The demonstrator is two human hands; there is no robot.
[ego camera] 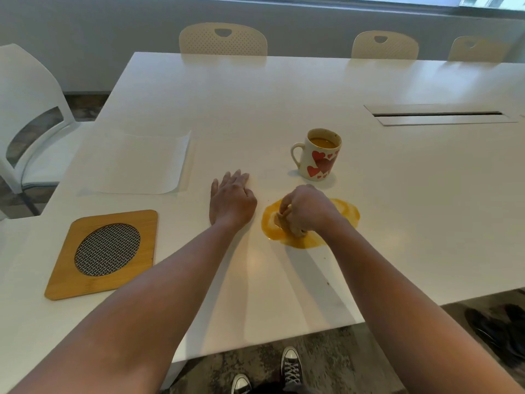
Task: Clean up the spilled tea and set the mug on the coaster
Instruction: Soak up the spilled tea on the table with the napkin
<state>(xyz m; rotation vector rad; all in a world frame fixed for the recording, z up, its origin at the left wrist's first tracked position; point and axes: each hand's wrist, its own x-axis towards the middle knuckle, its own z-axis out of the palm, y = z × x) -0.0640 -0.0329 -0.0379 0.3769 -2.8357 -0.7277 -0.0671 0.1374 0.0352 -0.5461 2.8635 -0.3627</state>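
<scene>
A yellow-brown tea puddle point(345, 213) lies on the white table point(255, 109). My right hand point(305, 207) grips a wadded, tea-soaked paper towel point(285, 223) and presses it into the puddle's left half. My left hand point(231, 199) rests flat on the table just left of the puddle, fingers straight. A white mug with red hearts point(319, 156) stands upright behind the spill, partly filled with tea, its handle to the left. The wooden coaster with a round metal mesh centre point(106, 251) lies at the near left.
A sheet of white paper towel point(142, 163) lies flat behind the coaster. A cable slot point(437, 115) is set into the table at the right. Chairs stand along the far edge and at the left. My shoes show below the near table edge.
</scene>
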